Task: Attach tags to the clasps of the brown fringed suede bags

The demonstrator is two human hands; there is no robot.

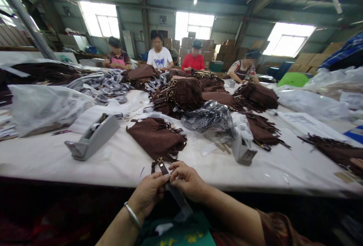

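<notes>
Head view takes in a long white table [119, 162], running away from me and loaded with heaps of brown fringed bags [184, 94], clear plastic bags [42, 106] and a pile of coiled straps [110, 85]. Four people [159, 55] sit at the far end, well apart from me. Nearer, a grey tape dispenser [92, 138] lies to my left and a second dispenser [244, 149] to my right, beside a grey patterned bag [210, 117].

Just beyond my hands lies one brown bag [157, 138], flat on the table, its strap [161, 166] trailing to the near edge. My left hand [149, 193] and right hand [185, 179] meet there, fingertips closed together on the strap end, pinching it along with a strip of clear film [178, 196] that hangs down below the table edge.

I judge I am covering the strap with the film, early in that step, since most of the film hangs loose. Next it needs a steady pinch while the film is drawn flat along the strap.

Hard to tell: whether the film is tape or a sleeve, and what the small metal fitting at the strap is. My lap is dark, and my forearms are cut off at the frame's bottom.
</notes>
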